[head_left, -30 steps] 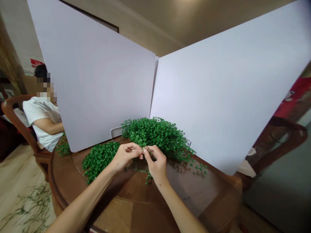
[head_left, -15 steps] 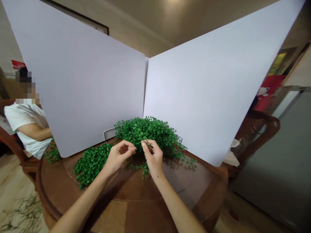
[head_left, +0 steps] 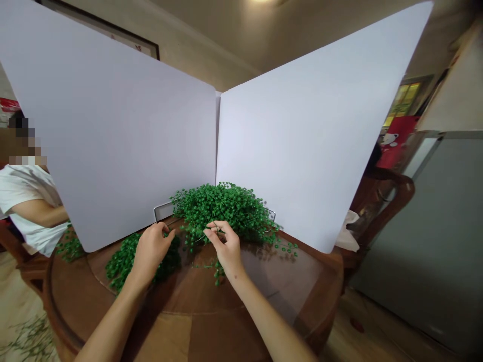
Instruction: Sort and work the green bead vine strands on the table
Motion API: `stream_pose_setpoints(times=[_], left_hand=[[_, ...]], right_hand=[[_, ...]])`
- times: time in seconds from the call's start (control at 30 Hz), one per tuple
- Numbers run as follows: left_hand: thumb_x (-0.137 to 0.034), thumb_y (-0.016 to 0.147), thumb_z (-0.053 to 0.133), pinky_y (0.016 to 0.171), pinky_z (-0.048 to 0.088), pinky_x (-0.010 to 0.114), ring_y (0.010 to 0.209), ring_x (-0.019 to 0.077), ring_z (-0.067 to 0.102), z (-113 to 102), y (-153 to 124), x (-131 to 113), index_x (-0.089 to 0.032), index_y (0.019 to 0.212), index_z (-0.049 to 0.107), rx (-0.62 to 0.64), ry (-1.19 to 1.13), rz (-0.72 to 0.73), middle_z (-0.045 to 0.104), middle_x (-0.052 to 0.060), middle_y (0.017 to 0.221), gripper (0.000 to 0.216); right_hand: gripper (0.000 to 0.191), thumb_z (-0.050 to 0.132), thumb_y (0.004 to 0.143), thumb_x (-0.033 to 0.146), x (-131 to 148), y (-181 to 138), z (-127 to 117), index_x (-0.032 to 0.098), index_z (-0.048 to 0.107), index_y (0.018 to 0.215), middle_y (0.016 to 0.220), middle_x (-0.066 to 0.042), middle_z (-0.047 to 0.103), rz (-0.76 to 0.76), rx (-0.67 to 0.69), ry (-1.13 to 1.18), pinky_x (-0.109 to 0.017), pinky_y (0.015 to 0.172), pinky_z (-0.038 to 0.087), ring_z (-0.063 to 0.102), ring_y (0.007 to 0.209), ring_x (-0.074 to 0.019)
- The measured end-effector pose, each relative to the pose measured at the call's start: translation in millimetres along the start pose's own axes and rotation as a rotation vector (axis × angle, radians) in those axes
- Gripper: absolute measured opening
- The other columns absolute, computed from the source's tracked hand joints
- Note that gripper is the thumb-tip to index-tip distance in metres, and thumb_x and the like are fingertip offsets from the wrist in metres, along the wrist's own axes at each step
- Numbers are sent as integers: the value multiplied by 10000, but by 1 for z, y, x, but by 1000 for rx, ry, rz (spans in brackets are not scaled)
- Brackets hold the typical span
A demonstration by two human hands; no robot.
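My right hand (head_left: 226, 249) is closed in a pinch on a thin green sprig (head_left: 218, 274), whose lower end with small round beads hangs below the fingers. Right behind it rises a large heap of bushy green sprigs (head_left: 222, 203) with many small round berry-like heads. My left hand (head_left: 153, 251) hovers over a second, lower pile of loose green round pieces (head_left: 121, 264) at the left. Its thumb stands apart from the curled fingers, and nothing shows between them. Part of that pile is hidden behind the hand and wrist.
Two tall white panels (head_left: 143, 141) meet behind the heap on metal stands (head_left: 163, 210). All this rests on a round brown wooden table (head_left: 211, 296). A person in a white shirt (head_left: 28, 201) sits at left. Bare stems (head_left: 32, 339) lie on the floor.
My left hand has moved left, away from the right hand, to above the loose pile, and its thumb and fingers have parted. The right hand still pinches the sprig. The view has shifted slightly.
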State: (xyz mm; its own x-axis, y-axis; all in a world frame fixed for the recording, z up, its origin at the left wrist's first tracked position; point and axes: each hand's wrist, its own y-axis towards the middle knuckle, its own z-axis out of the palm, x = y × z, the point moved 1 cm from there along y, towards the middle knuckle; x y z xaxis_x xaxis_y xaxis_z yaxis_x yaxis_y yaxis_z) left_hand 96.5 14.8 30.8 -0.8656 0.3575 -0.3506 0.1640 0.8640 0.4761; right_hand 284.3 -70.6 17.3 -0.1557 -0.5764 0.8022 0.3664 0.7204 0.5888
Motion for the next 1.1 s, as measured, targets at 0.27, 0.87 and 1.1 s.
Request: stream_pose_setpoints(times=[0.27, 0.87, 1.1], left_hand=[[-211, 755, 512, 570, 251, 288, 676, 213, 528, 2, 0, 6, -210, 599, 414, 14, 124, 6, 590, 52, 710, 184], [-502, 933, 409, 690, 428, 260, 714, 164, 551, -1, -24, -56, -160, 861, 634, 349, -990, 214, 607, 21, 724, 416], [-500, 831, 609, 655, 470, 249, 712, 153, 593, 7, -23, -55, -171, 885, 598, 271, -1244, 23, 631, 21, 794, 334]], right_hand=[[161, 617, 856, 355, -4, -1, 2, 199, 637, 891, 793, -9, 636, -46, 29, -33, -244, 685, 480, 593, 733, -142], [183, 588, 881, 358, -10, -3, 2, 217, 572, 996, 937, -37, 649, -68, -59, -82, -244, 670, 522, 646, 825, -156], [227, 547, 901, 418, -12, -5, 3, 220, 573, 1009, 865, -35, 648, -14, -22, -17, -230, 518, 491, 636, 649, -136]])
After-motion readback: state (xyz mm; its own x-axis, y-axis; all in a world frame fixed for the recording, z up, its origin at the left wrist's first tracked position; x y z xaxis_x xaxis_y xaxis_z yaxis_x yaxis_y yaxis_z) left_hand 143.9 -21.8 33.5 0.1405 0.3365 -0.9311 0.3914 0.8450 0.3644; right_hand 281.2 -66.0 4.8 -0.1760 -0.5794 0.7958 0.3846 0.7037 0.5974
